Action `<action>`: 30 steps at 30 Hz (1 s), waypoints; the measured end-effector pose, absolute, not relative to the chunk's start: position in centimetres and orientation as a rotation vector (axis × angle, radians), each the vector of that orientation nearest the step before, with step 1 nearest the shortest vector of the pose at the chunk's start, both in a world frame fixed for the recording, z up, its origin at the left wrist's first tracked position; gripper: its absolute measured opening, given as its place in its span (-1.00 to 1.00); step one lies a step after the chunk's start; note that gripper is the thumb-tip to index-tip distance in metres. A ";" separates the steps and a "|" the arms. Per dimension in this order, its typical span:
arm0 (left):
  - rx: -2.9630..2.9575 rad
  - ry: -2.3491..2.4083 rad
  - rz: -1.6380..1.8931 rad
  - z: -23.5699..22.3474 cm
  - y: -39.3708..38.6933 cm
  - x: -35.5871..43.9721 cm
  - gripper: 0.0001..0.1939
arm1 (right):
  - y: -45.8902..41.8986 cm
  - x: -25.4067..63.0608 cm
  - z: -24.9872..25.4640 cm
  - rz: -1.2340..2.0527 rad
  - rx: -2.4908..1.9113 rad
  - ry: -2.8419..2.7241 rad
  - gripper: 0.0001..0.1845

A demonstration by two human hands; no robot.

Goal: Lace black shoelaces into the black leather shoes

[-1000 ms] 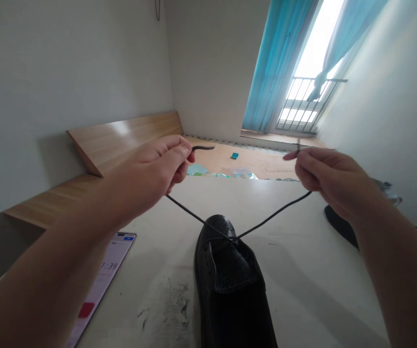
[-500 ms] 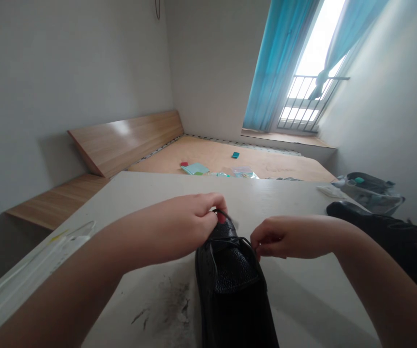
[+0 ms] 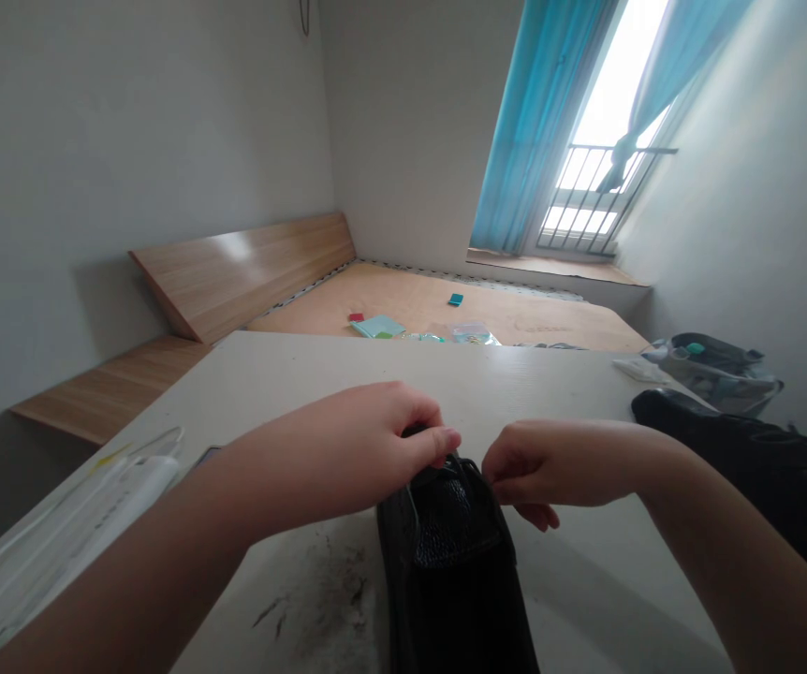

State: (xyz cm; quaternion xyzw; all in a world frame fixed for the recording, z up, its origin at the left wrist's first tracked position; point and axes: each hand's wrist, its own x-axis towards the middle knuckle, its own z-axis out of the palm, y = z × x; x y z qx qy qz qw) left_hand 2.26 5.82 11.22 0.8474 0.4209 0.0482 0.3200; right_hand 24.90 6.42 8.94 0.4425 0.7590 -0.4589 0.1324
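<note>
- The black leather shoe (image 3: pixel 449 562) lies on the counter (image 3: pixel 291 393), right below the two hands and between them.
- A thin dark shoelace (image 3: pixel 454 461) shows at the top of the shoe. The hands hide most of it.
- The left hand (image 3: pixel 347 459) is curled, and its fingers (image 3: pixel 432 445) are at the top of the shoe. I cannot tell if it has hold of the lace.
- The right hand (image 3: pixel 550 473) is also curled, with its fingers (image 3: pixel 498 473) just beside the top of the shoe. I cannot tell if it has hold of anything.
- Dark smudges (image 3: pixel 312 580) mark the counter beside the shoe.
- Another black shoe (image 3: pixel 740 459) lies at the right side of the counter, well apart from the hands.
- A gray bag (image 3: pixel 712 370) sits past that shoe.
- A long white packet (image 3: pixel 87 505) lies at the left edge of the counter.
- Past the counter, small blue-green things (image 3: pixel 379 326) lie on a wooden bed (image 3: pixel 550 323).
- Blue curtains (image 3: pixel 536 122) hang by a bright window.
</note>
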 end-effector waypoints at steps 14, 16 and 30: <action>2.458 1.229 0.105 9.0 4.8 5.5 -0.74 | 7.9 25.7 7.1 -1.446 1.287 2.245 -0.90; 2.491 1.238 0.122 8.7 4.7 5.8 -0.77 | 7.8 25.7 7.2 -1.465 1.265 2.251 -0.92; 2.722 1.131 0.110 8.6 4.8 6.4 -0.81 | 8.0 26.3 7.4 -1.434 1.241 2.397 -0.84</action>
